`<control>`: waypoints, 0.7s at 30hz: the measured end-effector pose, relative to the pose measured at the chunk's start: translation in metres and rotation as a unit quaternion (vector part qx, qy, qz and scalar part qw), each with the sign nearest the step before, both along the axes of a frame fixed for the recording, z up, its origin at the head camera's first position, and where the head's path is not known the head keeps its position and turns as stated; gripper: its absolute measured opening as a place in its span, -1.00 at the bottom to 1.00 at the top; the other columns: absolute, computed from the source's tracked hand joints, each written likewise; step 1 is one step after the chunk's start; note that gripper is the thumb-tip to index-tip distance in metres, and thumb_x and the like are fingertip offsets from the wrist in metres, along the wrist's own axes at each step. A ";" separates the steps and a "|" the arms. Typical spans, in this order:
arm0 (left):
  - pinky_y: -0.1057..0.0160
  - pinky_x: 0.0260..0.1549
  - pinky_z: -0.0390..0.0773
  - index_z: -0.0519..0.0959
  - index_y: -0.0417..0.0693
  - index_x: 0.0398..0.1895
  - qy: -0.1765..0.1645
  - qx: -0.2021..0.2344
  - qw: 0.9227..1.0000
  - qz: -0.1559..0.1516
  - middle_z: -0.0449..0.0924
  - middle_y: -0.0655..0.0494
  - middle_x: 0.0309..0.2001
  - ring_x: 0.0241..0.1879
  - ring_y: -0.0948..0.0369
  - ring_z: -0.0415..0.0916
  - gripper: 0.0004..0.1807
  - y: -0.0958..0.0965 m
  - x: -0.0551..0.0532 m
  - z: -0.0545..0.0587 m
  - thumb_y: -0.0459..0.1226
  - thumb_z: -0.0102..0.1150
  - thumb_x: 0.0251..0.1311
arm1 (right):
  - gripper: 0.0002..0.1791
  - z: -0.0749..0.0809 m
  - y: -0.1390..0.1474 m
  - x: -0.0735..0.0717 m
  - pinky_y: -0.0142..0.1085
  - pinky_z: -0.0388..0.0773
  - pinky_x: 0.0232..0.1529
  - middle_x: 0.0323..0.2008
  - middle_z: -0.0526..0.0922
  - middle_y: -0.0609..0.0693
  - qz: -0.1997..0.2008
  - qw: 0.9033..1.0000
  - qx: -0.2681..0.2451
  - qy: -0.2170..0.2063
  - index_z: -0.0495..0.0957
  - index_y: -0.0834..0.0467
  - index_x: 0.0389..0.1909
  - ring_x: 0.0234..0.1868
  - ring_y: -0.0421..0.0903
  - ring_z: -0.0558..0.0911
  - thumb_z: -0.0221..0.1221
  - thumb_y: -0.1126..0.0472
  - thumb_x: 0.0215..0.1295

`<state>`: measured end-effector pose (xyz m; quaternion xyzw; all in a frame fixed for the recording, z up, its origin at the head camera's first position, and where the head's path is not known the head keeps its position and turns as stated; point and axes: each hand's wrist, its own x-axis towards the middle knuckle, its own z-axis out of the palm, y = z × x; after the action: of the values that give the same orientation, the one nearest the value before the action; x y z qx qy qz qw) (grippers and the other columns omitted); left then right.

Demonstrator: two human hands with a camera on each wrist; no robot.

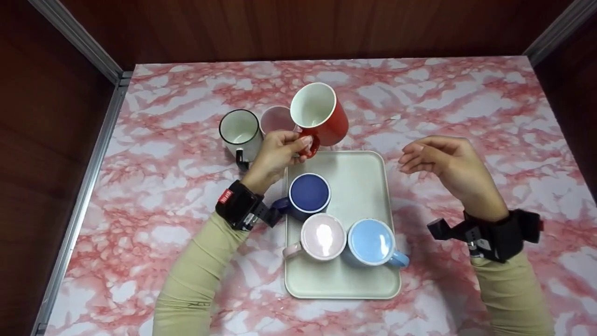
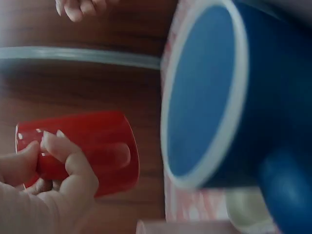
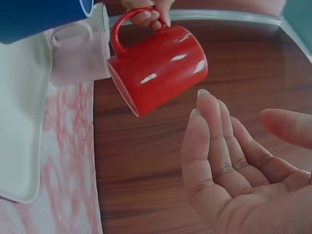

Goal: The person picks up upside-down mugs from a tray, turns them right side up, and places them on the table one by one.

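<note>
My left hand [image 1: 280,151] pinches the handle of a red mug [image 1: 336,122] with a white inside. The mug hangs tilted in the air, above the far end of a pale tray [image 1: 361,182]; in the right wrist view, the red mug [image 3: 161,70] is apart from the table. To the right of the tray, my right hand [image 1: 447,163] is raised with its fingers loosely extended, holding nothing. On the tray stand a dark blue mug [image 1: 309,192], a light pink mug [image 1: 323,237] and a light blue mug [image 1: 371,241].
Left of the red mug, a white mug with a black rim [image 1: 239,130] and a pink mug [image 1: 278,118] stand on the marbled table [image 1: 158,154], the pink one partly hidden. Dark wood panels [image 1: 317,30] rise behind the table and at its sides.
</note>
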<state>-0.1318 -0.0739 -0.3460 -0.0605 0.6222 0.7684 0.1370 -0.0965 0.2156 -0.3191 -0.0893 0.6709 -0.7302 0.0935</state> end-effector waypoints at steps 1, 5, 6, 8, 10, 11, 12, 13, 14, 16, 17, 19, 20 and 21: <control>0.47 -0.62 0.43 0.48 -0.47 -0.34 0.005 -0.009 1.000 -0.005 0.46 0.02 -0.62 -0.62 0.27 0.42 -0.90 -0.002 -0.002 -0.002 -0.49 0.05 0.18 | -0.65 -0.001 0.001 -0.001 -0.19 0.57 -0.32 -0.40 0.60 0.29 0.000 1.000 0.001 0.000 0.42 0.63 -0.20 -0.41 0.07 0.62 0.09 0.32 0.27; 0.48 -0.60 0.42 0.49 -0.53 -0.32 0.032 -0.064 0.997 -0.027 0.48 0.06 -0.64 -0.62 0.30 0.42 -0.82 -0.009 -0.013 -0.010 -0.45 0.06 0.20 | -0.64 -0.006 0.004 -0.003 -0.18 0.58 -0.32 -0.41 0.60 0.29 -0.002 1.000 -0.003 -0.003 0.40 0.66 -0.21 -0.41 0.07 0.62 0.09 0.33 0.27; 0.47 -0.59 0.43 0.50 -0.54 -0.31 0.038 -0.077 0.996 -0.032 0.48 0.07 -0.64 -0.62 0.31 0.42 -0.81 -0.011 -0.015 -0.012 -0.44 0.07 0.20 | -0.65 -0.007 0.005 -0.004 -0.18 0.58 -0.32 -0.42 0.60 0.29 -0.004 1.000 -0.007 -0.005 0.41 0.66 -0.22 -0.41 0.07 0.62 0.09 0.34 0.27; 0.47 -0.57 0.44 0.50 -0.54 -0.30 0.047 -0.102 0.993 -0.042 0.48 0.09 -0.64 -0.62 0.31 0.42 -0.78 -0.013 -0.019 -0.015 -0.42 0.07 0.20 | -0.66 -0.009 0.006 -0.005 -0.18 0.58 -0.32 -0.43 0.60 0.29 -0.006 1.000 -0.015 -0.007 0.40 0.67 -0.23 -0.42 0.06 0.62 0.09 0.35 0.26; 0.47 -0.56 0.45 0.51 -0.53 -0.30 0.054 -0.125 0.989 -0.051 0.49 0.11 -0.63 -0.61 0.33 0.42 -0.78 -0.014 -0.022 -0.019 -0.40 0.08 0.20 | -0.68 -0.011 0.007 -0.006 -0.18 0.58 -0.32 -0.43 0.60 0.28 -0.005 1.000 -0.022 -0.009 0.41 0.66 -0.26 -0.42 0.05 0.62 0.09 0.37 0.26; 0.46 -0.56 0.46 0.52 -0.53 -0.30 0.059 -0.136 0.988 -0.055 0.49 0.11 -0.63 -0.62 0.33 0.42 -0.78 -0.014 -0.024 -0.021 -0.40 0.08 0.20 | -0.69 -0.012 0.008 -0.006 -0.19 0.58 -0.32 -0.43 0.60 0.27 -0.003 1.000 -0.024 -0.008 0.42 0.65 -0.26 -0.42 0.05 0.62 0.09 0.37 0.26; 0.46 -0.56 0.46 0.52 -0.52 -0.31 0.063 -0.145 0.986 -0.058 0.49 0.12 -0.63 -0.62 0.33 0.42 -0.78 -0.014 -0.026 -0.023 -0.40 0.08 0.20 | -0.70 -0.012 0.009 -0.007 -0.19 0.58 -0.32 -0.43 0.61 0.27 0.005 0.999 -0.033 -0.006 0.42 0.65 -0.26 -0.42 0.05 0.62 0.07 0.38 0.27; 0.45 -0.55 0.46 0.53 -0.51 -0.31 0.066 -0.153 0.984 -0.061 0.49 0.12 -0.63 -0.62 0.34 0.42 -0.79 -0.014 -0.027 -0.024 -0.40 0.08 0.20 | -0.71 -0.013 0.010 -0.007 -0.19 0.58 -0.32 -0.43 0.61 0.27 0.008 0.999 -0.035 -0.004 0.42 0.65 -0.26 -0.41 0.04 0.62 0.07 0.38 0.27; 0.44 -0.55 0.47 0.54 -0.50 -0.31 0.072 -0.163 0.982 -0.064 0.49 0.13 -0.63 -0.63 0.34 0.41 -0.79 -0.014 -0.028 -0.026 -0.40 0.09 0.20 | -0.71 -0.014 0.011 -0.008 -0.19 0.58 -0.31 -0.42 0.61 0.27 0.016 0.999 -0.043 -0.003 0.41 0.65 -0.25 -0.41 0.05 0.62 0.05 0.39 0.28; 0.40 -0.53 0.49 0.55 -0.48 -0.31 0.081 -0.179 0.978 -0.069 0.50 0.13 -0.62 -0.62 0.35 0.42 -0.80 -0.013 -0.031 -0.028 -0.40 0.09 0.19 | -0.71 -0.015 0.012 -0.008 -0.19 0.58 -0.31 -0.42 0.61 0.27 0.020 0.999 -0.046 -0.001 0.41 0.65 -0.25 -0.40 0.05 0.62 0.05 0.39 0.28; 0.39 -0.52 0.50 0.55 -0.48 -0.31 0.086 -0.185 0.976 -0.072 0.50 0.13 -0.62 -0.62 0.35 0.42 -0.80 -0.012 -0.032 -0.029 -0.40 0.09 0.19 | -0.71 -0.016 0.012 -0.008 -0.19 0.58 -0.31 -0.41 0.61 0.27 0.020 0.999 -0.046 0.000 0.41 0.66 -0.25 -0.40 0.05 0.62 0.04 0.40 0.28; 0.34 -0.47 0.53 0.56 -0.47 -0.31 0.088 -0.193 0.974 -0.075 0.51 0.11 -0.61 -0.61 0.35 0.43 -0.80 -0.011 -0.034 -0.031 -0.40 0.09 0.19 | -0.70 -0.017 0.012 -0.008 -0.18 0.58 -0.31 -0.42 0.60 0.28 0.011 0.999 -0.039 -0.001 0.40 0.67 -0.26 -0.40 0.05 0.62 0.05 0.39 0.28; 0.32 -0.45 0.55 0.56 -0.47 -0.30 0.089 -0.197 0.973 -0.076 0.51 0.11 -0.60 -0.61 0.35 0.44 -0.80 -0.010 -0.035 -0.032 -0.40 0.09 0.19 | -0.69 -0.017 0.012 -0.009 -0.17 0.58 -0.31 -0.42 0.60 0.29 0.008 0.999 -0.037 -0.002 0.40 0.68 -0.26 -0.40 0.06 0.62 0.05 0.39 0.28; 0.29 -0.43 0.56 0.56 -0.47 -0.30 0.087 -0.199 0.973 -0.077 0.52 0.10 -0.60 -0.60 0.35 0.45 -0.80 -0.010 -0.036 -0.033 -0.40 0.09 0.19 | -0.69 -0.017 0.012 -0.009 -0.17 0.58 -0.31 -0.42 0.60 0.29 0.001 1.000 -0.031 -0.003 0.40 0.67 -0.26 -0.41 0.06 0.62 0.06 0.38 0.28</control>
<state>-0.1676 -0.0837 -0.3786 0.0286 0.7752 0.6182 0.1268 -0.1051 0.2279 -0.3364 -0.0906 0.6478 -0.7506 0.0935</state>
